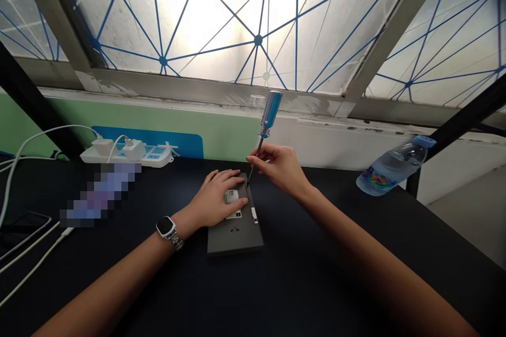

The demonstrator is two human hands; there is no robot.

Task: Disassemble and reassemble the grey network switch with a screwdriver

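A flat dark-grey rectangular box [234, 243] lies on the black table, with a white printed label [233, 198] on top. Along its right side runs a narrow strip with a shiny metal piece [253, 214] at the near end. My left hand [215, 199] rests flat across the box, fingers spread, covering part of the label. In my right hand [279, 166], the fingers pinch the shaft of a screwdriver [271, 113] with a blue and clear handle. The screwdriver stands nearly upright, leaning slightly right. Its tip meets the far end of the strip, close to my left fingers.
A white power strip [158, 157] with plugged-in chargers stands at the back left. Cables and a phone [26, 231] lie at the left, near a blurred-out patch. A tilted water bottle [395, 166] is at the right, near a black post. Windows rise behind the table.
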